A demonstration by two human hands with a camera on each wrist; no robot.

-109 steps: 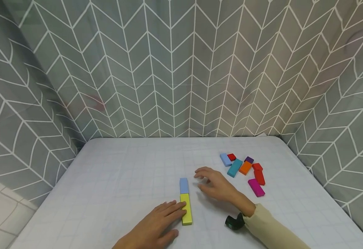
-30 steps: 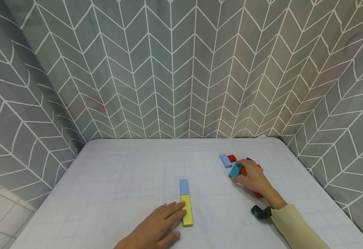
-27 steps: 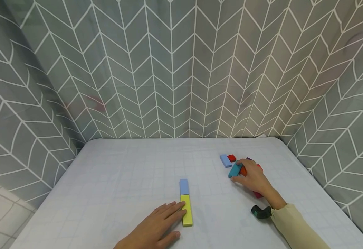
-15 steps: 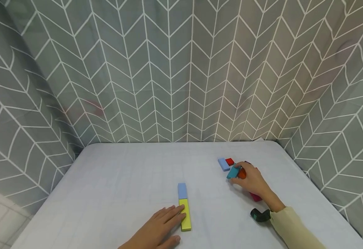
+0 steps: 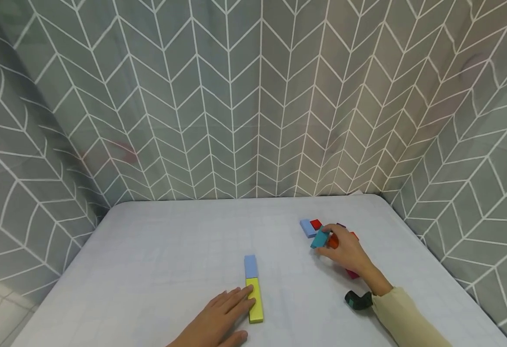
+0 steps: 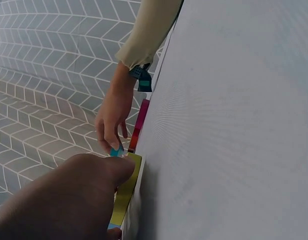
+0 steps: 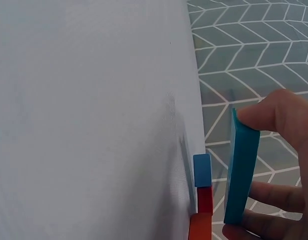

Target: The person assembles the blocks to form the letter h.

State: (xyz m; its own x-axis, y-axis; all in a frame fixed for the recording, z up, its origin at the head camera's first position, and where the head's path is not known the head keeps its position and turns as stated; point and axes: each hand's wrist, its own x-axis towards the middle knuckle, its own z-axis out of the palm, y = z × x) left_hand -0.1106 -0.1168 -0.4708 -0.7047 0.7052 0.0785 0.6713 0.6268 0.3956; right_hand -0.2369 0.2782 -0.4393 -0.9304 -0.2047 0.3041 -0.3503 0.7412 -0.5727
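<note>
My right hand [image 5: 349,251] pinches a teal block [image 5: 320,238] by its two ends, between thumb and fingers. In the right wrist view the teal block [image 7: 242,172] is held a little off the table, past a blue block [image 7: 202,170] and an orange block [image 7: 200,227]. My left hand [image 5: 219,317] lies with extended fingers on a long yellow block [image 5: 256,311]. A light blue block [image 5: 251,266] touches the yellow block's far end, in line with it. In the left wrist view the left hand [image 6: 69,197] covers part of the yellow block [image 6: 126,195].
Behind the teal block lie another light blue block [image 5: 308,228] and a small red block [image 5: 316,224]. Orange [image 5: 333,241] and magenta [image 5: 352,274] blocks are partly hidden by my right hand. A patterned curtain [image 5: 244,96] hangs behind the white table [image 5: 171,241].
My right hand has gone from beside the light blue block to the loose blocks at right, gripped the teal block and raised it slightly. My left hand stays on the yellow block.
</note>
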